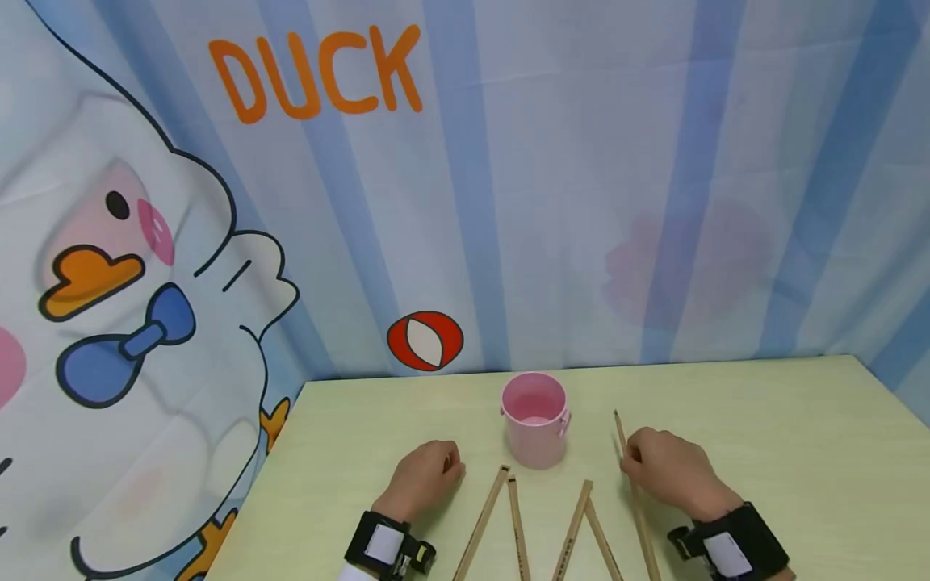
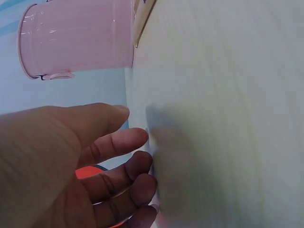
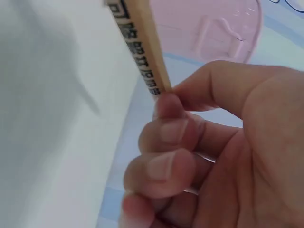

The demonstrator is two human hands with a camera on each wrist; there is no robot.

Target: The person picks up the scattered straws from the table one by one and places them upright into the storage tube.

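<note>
My right hand [image 1: 676, 472] pinches a slim, light-brown stick [image 1: 643, 520] between thumb and forefinger. Dark printed characters run along this stick in the right wrist view, and its far end points toward the back of the table. On the left, my left hand [image 1: 425, 476] rests low at the tabletop with loosely curled fingers and nothing in them. Between the hands lie several similar sticks: one pair [image 1: 481, 524] meets near its far ends, and another pair [image 1: 572, 532] forms an upside-down V. A pink bucket [image 1: 538, 444] stands upright just beyond them.
The pale wood-grain table [image 1: 785, 428] ends at a blue-striped cloth backdrop [image 1: 567, 202]. Printed on that cloth are a large white duck [image 1: 211, 347], the word DUCK and a red ball [image 1: 449, 339]. Each wrist carries a black strap with a small camera.
</note>
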